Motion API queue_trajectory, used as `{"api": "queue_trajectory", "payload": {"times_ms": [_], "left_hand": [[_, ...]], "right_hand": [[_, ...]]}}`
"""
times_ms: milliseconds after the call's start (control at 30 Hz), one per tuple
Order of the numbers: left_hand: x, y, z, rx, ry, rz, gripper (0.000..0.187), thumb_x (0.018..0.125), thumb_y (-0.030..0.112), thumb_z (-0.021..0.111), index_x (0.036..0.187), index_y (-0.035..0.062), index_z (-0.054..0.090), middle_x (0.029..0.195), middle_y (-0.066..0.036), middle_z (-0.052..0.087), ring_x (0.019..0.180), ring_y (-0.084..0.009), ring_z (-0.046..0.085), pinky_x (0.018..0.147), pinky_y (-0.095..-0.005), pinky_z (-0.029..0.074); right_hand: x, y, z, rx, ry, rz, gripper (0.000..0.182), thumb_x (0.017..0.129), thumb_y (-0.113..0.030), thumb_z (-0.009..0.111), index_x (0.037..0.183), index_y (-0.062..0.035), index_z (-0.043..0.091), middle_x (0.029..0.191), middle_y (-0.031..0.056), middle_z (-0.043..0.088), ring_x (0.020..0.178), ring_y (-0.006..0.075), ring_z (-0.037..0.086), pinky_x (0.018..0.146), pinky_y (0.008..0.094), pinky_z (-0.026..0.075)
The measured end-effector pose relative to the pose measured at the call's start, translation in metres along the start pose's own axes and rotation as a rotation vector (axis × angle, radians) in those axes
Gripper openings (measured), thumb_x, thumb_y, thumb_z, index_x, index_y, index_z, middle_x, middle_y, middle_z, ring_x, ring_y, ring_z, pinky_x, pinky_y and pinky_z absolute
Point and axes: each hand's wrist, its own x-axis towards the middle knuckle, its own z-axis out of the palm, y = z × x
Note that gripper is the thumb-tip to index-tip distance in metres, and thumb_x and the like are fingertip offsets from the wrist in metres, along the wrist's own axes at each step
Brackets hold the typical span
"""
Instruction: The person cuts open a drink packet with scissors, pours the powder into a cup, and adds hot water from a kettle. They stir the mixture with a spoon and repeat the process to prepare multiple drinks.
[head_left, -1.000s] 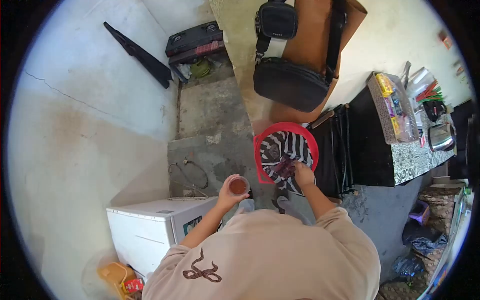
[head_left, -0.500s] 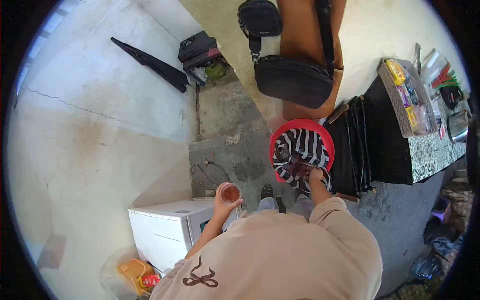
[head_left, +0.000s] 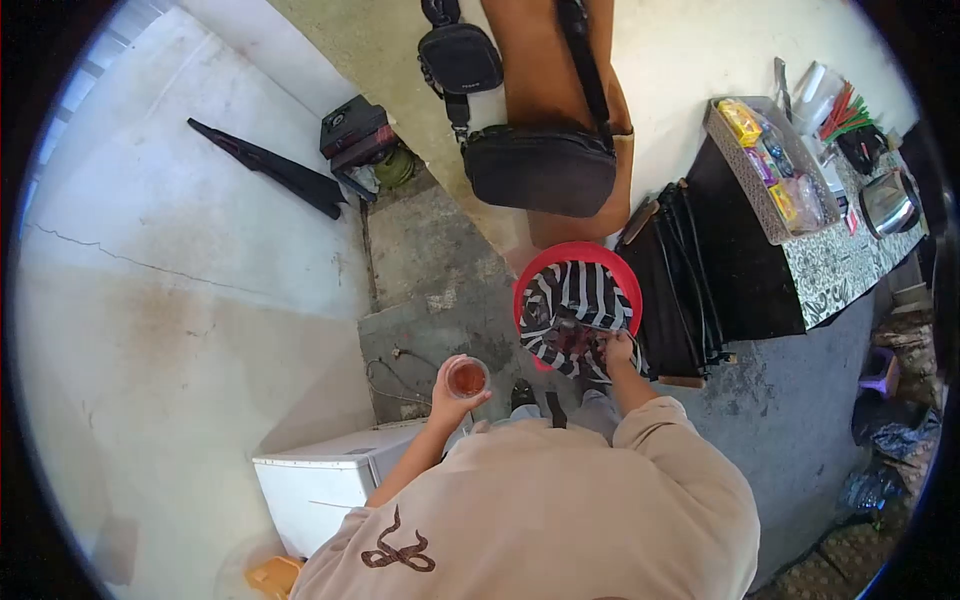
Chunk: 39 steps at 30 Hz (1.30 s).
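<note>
A small clear cup [head_left: 467,378] of reddish-brown liquid is held upright in the left hand [head_left: 452,400], whose fingers are wrapped around its wall from below; the cup is kept out in front of the body, above the concrete floor [head_left: 440,260] and just past the far corner of a white box-like appliance [head_left: 320,480]. The right hand [head_left: 617,352] is lowered into a red basin [head_left: 530,275], where a black-and-white striped cloth [head_left: 575,300] is gripped with the fingers closed on a dark, wet fold at the near edge of the basin. The basin is set on the floor, just beside the near end of a row of dark panels [head_left: 680,280] leaned against the black side of the counter [head_left: 845,265].

On the speckled counter top, a wire basket [head_left: 755,195] filled with coloured packets is seen near its left edge, with a metal kettle [head_left: 888,202] further right. Behind the basin, a black shoulder bag [head_left: 540,168] and a smaller black pouch [head_left: 460,58] are hung against a brown board [head_left: 530,50]. A long dark object [head_left: 270,168] and a flat black box [head_left: 352,125] are laid at the foot of the white wall [head_left: 180,250]. A yellow container [head_left: 275,577] is partly visible beside the appliance's near corner.
</note>
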Motion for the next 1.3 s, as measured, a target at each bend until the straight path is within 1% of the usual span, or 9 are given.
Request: {"api": "queue_trajectory", "payload": {"times_ms": [100, 200, 367, 667, 867, 1000, 1100, 1167, 1300], "left_hand": [[0.002, -0.008, 0.002, -0.063, -0.007, -0.017, 0.079, 0.054, 0.018, 0.086, 0.119, 0.0025, 0.044, 0.124, -0.009, 0.045, 0.112, -0.0190, 0.047, 0.097, -0.0318, 0.037], [0.003, -0.008, 0.000, -0.006, -0.039, 0.022, 0.078, 0.054, 0.018, 0.086, 0.118, 0.0023, 0.045, 0.125, -0.009, 0.043, 0.112, -0.0191, 0.047, 0.097, -0.0314, 0.037], [0.005, 0.003, -0.005, -0.040, -0.100, -0.021, 0.075, 0.055, 0.016, 0.085, 0.117, 0.0025, 0.047, 0.125, -0.009, 0.043, 0.112, -0.0192, 0.046, 0.096, -0.0315, 0.037], [0.010, 0.001, -0.016, 0.061, -0.112, 0.014, 0.069, 0.055, 0.019, 0.085, 0.113, 0.0025, 0.051, 0.124, -0.010, 0.043, 0.112, -0.0206, 0.047, 0.096, -0.0321, 0.037], [0.020, 0.004, -0.018, 0.046, -0.171, 0.008, 0.071, 0.054, 0.023, 0.085, 0.112, 0.0024, 0.051, 0.122, -0.010, 0.045, 0.112, -0.0215, 0.047, 0.096, -0.0326, 0.038], [0.026, 0.004, -0.018, -0.087, -0.215, -0.028, 0.070, 0.054, 0.024, 0.084, 0.112, 0.0028, 0.051, 0.122, -0.010, 0.046, 0.111, -0.0213, 0.048, 0.095, -0.0319, 0.038], [0.036, -0.006, -0.020, -0.012, -0.311, 0.009, 0.077, 0.057, 0.015, 0.084, 0.120, 0.0038, 0.042, 0.125, -0.007, 0.040, 0.113, -0.0182, 0.045, 0.096, -0.0312, 0.037], [0.042, -0.005, -0.016, -0.003, -0.348, 0.059, 0.077, 0.057, 0.015, 0.084, 0.120, 0.0037, 0.042, 0.124, -0.007, 0.040, 0.113, -0.0181, 0.045, 0.096, -0.0308, 0.036], [0.052, 0.003, -0.007, 0.100, -0.391, 0.184, 0.074, 0.057, 0.015, 0.083, 0.119, 0.0031, 0.044, 0.121, -0.007, 0.042, 0.113, -0.0187, 0.045, 0.097, -0.0303, 0.035]], "right_hand": [[-0.001, 0.006, 0.010, -0.071, 0.009, -0.015, 0.021, 0.092, -0.018, 0.043, 0.104, -0.0061, 0.055, 0.081, 0.0062, 0.065, 0.042, 0.0132, 0.051, 0.035, 0.0263, 0.038], [-0.011, 0.007, 0.022, 0.176, 0.002, 0.122, 0.021, 0.092, -0.019, 0.043, 0.105, -0.0078, 0.055, 0.081, 0.0067, 0.065, 0.042, 0.0142, 0.052, 0.035, 0.0273, 0.038], [-0.013, 0.012, 0.034, 0.269, 0.057, 0.255, 0.016, 0.092, -0.020, 0.041, 0.093, -0.0108, 0.054, 0.073, 0.0055, 0.062, 0.047, 0.0169, 0.054, 0.035, 0.0276, 0.034], [-0.015, 0.023, 0.020, 0.325, 0.077, 0.324, 0.019, 0.094, -0.019, 0.038, 0.100, -0.0051, 0.049, 0.078, 0.0092, 0.063, 0.053, 0.0183, 0.059, 0.036, 0.0250, 0.040], [-0.028, 0.020, 0.039, 0.242, 0.080, 0.292, 0.019, 0.093, -0.020, 0.040, 0.096, -0.0047, 0.051, 0.076, 0.0095, 0.062, 0.053, 0.0200, 0.060, 0.037, 0.0268, 0.041], [-0.033, 0.026, 0.049, 0.365, 0.027, 0.255, 0.018, 0.093, -0.020, 0.040, 0.093, -0.0055, 0.052, 0.075, 0.0088, 0.062, 0.052, 0.0194, 0.058, 0.037, 0.0259, 0.040], [-0.035, 0.019, 0.048, 0.436, 0.072, 0.273, 0.018, 0.093, -0.020, 0.041, 0.091, -0.0059, 0.052, 0.073, 0.0091, 0.061, 0.050, 0.0188, 0.057, 0.037, 0.0273, 0.040], [-0.049, 0.004, 0.040, 0.410, 0.079, 0.289, 0.017, 0.093, -0.020, 0.042, 0.093, -0.0058, 0.052, 0.072, 0.0096, 0.061, 0.049, 0.0193, 0.056, 0.037, 0.0305, 0.041], [-0.065, -0.007, 0.021, 0.380, 0.106, 0.155, 0.020, 0.094, -0.022, 0.041, 0.094, -0.0063, 0.052, 0.078, 0.0073, 0.063, 0.050, 0.0164, 0.056, 0.038, 0.0283, 0.040]]}}
